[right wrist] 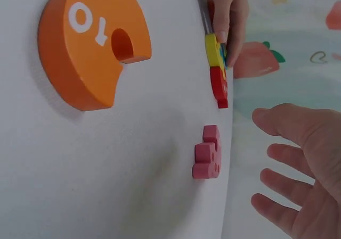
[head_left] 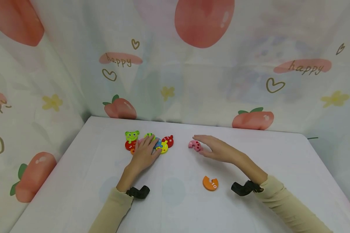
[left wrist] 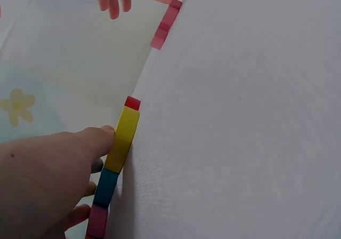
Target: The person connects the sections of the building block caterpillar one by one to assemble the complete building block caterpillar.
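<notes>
My left hand (head_left: 145,152) rests with outspread fingers on a joined row of colourful puzzle pieces. At the row's left end is a green animal-head piece (head_left: 131,136), above a red piece marked 2 (head_left: 129,145). A yellow piece (head_left: 164,148) and a red striped piece (head_left: 169,141) show at the right end; the fingers hide much of the middle. In the left wrist view, the thumb touches the yellow piece's edge (left wrist: 123,138). My right hand (head_left: 220,149) hovers beside a pink dotted puzzle piece (head_left: 194,145), fingers extended. The right wrist view shows a gap between them.
An orange puzzle piece marked 10 (head_left: 210,183) lies nearer me on the white table (head_left: 169,210), left of the right wrist's black camera mount (head_left: 245,188). Another black mount (head_left: 138,192) sits on the left wrist. A printed curtain (head_left: 192,81) hangs behind the table.
</notes>
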`<state>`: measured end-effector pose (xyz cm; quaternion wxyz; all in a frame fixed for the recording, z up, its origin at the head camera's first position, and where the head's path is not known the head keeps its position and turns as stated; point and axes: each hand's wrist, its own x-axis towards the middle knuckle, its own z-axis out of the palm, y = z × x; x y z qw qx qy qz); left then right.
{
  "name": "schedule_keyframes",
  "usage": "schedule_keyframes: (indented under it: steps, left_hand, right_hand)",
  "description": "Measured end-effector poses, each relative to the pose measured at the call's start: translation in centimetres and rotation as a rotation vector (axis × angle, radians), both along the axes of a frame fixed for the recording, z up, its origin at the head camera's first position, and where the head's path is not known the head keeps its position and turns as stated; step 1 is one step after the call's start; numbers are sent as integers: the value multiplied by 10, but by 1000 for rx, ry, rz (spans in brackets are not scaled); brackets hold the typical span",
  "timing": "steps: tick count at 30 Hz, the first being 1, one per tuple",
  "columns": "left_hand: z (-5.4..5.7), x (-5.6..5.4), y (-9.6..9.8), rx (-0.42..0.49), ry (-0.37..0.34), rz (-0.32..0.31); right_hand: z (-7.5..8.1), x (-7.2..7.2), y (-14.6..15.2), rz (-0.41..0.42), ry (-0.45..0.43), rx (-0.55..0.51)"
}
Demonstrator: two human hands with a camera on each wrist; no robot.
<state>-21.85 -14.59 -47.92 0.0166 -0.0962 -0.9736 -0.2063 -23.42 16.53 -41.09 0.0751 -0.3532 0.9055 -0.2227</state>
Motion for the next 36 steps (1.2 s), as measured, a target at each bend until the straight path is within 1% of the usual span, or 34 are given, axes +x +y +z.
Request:
schedule_keyframes:
  steps: [7,10,12,15,19,26,33,36]
  left_hand:
    - [1,0,4,-30,21,-11]
    - [1,1,7,-46,22,-14]
    - [2,1,9,-52,15,-4]
    - [3,1,14,-37,-4,28]
    - [5,0,20,-26,-29,59]
    - [6,0,25,-110,-52,57]
    - [6,0,27,-110,-56,37]
    - [6,-1,28,-138,-60,28]
  right_hand:
    - [-12,-4,2,-1,-16,27]
    - [-16,-7,2,5,-2,28]
    - [-18,-10,2,9,9,26]
    - [-20,-14,2,14,19,21]
    - [-21,-18,-1,5,10,3]
    - [-27,-25,-7,22,-14,-2]
    - [-34,-27,-9,49,-16,30]
    - [-36,-28,-8,56,-3,34]
